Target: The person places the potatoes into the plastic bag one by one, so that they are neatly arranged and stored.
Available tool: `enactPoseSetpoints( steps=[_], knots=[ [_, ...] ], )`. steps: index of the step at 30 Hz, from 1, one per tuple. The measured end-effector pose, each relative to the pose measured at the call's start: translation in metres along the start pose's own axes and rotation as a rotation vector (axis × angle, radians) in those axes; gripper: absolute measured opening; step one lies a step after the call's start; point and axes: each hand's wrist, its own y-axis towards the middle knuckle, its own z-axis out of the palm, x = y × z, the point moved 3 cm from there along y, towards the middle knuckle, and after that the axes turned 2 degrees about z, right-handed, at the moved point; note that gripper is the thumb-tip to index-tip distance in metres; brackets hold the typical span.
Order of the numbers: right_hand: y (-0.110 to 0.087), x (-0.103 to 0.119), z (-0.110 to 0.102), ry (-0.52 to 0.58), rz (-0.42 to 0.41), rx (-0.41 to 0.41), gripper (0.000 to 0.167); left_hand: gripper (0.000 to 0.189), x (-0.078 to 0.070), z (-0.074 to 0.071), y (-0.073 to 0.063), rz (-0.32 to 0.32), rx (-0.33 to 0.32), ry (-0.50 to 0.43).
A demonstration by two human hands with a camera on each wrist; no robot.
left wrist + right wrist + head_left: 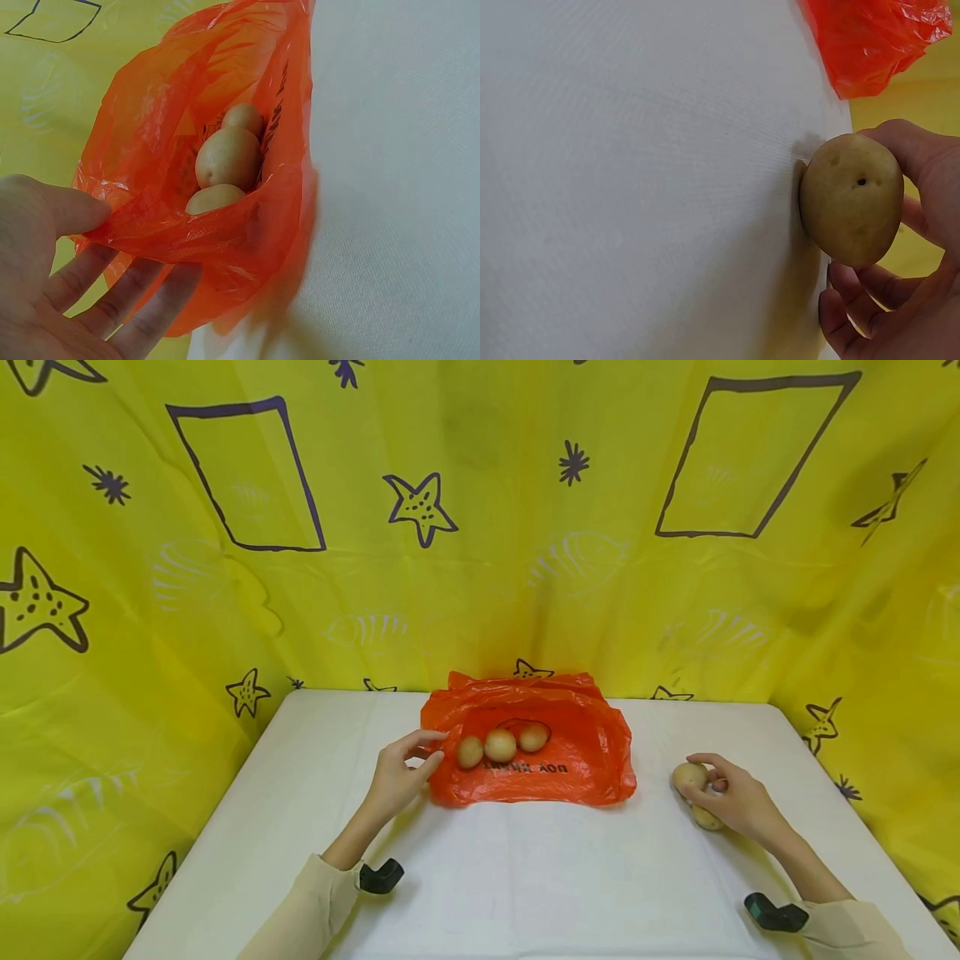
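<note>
A red plastic bag [585, 781] lies on the table with its mouth spread wide. Three potatoes rest in a row inside it, the middle potato [229, 157] showing largest in the left wrist view. My left hand [397, 774] pinches the bag's left edge, thumb over the rim and fingers behind the plastic. Over at the right of the table, my right hand [735, 797] grips a potato [687, 777] between thumb and fingers. Close beside it, a second potato [707, 817] shows partly under the hand. In the right wrist view, a potato [853, 201] fills the space before the fingers.
A white cloth covers the table [525, 877]. Yellow patterned curtain [487, 568] hangs close behind the table and along both sides. Black wrist cameras [381, 877] sit on both forearms. The bag lies near the table's back edge.
</note>
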Motion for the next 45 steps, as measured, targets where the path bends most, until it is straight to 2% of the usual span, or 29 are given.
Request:
enactPoseSetpoints(
  steps=[11,28,38,45],
  knots=[
    [0.004,0.001,-0.003,0.0,-0.015,0.026,0.057,0.022,-0.001,0.001,0.001,0.025,0.002,0.007],
    [0.004,0.012,-0.018,-0.027,-0.055,-0.008,0.06,0.023,-0.001,0.0,0.003,0.029,0.013,0.028],
    [-0.001,0.034,-0.038,-0.04,-0.22,-0.165,0.056,0.022,0.001,0.0,0.003,0.018,0.006,0.021],
    [-0.006,0.048,-0.051,-0.001,-0.305,-0.229,0.058,0.022,-0.003,-0.001,0.001,0.028,0.004,0.022]
  ],
)
